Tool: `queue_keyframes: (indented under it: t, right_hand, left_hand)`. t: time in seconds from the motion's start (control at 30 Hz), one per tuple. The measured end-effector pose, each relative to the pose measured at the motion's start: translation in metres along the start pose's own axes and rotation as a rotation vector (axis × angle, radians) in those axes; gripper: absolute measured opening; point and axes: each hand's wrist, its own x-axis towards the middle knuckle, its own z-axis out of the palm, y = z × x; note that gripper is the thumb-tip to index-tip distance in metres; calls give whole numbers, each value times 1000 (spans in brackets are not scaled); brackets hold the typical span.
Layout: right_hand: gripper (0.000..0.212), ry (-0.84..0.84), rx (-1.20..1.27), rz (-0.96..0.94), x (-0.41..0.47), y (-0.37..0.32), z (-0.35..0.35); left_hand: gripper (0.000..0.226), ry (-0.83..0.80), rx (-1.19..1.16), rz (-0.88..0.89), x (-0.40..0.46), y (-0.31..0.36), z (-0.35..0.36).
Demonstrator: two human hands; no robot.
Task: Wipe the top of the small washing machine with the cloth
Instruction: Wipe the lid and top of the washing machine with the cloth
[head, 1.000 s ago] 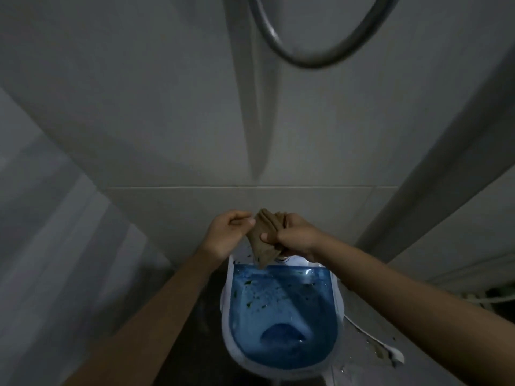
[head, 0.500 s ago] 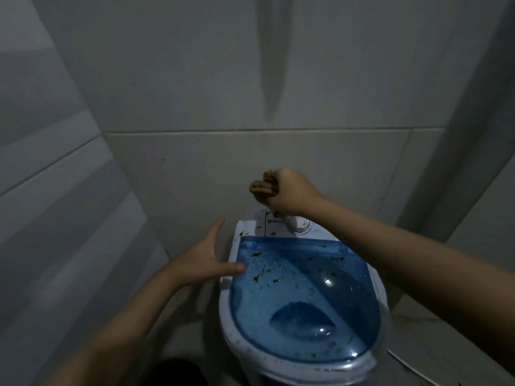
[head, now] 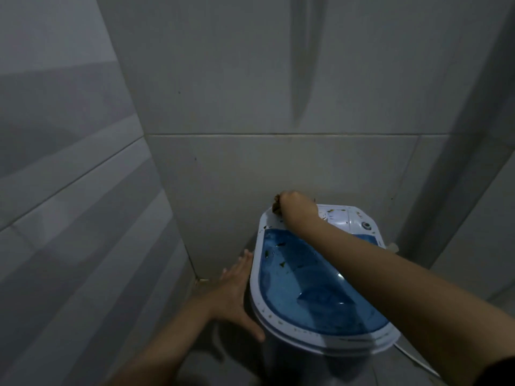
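Against the left flank of the small white washing machine with a translucent blue lid [head: 317,291], the left hand [head: 237,293] lies flat and open, fingers spread along the body; half a second ago it touched the lid's rim higher up. Further right, the right hand [head: 296,208] has dropped from above the control knob onto the white panel's back-left corner, and is closed tight around the wadded brown cloth [head: 276,206]. Only a scrap of cloth peeks out at the knuckles' left edge, pressed to the panel. Dark flecks of debris [head: 281,264] dot the lid and panel. Rightward, the round knob [head: 366,225] sits uncovered.
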Motion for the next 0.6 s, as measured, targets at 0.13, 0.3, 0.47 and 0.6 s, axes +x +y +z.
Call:
queue_keyframes:
  t: [0.13,0.3,0.47,0.6]
  right_hand:
    - [24,0,-91,-50,1,-12,13]
    - [38,-43,-36,-196,-5,-5,20]
    - [47,-119,1,-360,-19,-8,26]
    - [51,-168,42,-410,-35,-17,26]
  left_hand:
    - [152,41,3,31,9,-5,6]
    - [150,67,20,20,12,-7,12]
    - [151,98,28,27,16,-11,16]
    - [148,94,15,42,15,-10,16]
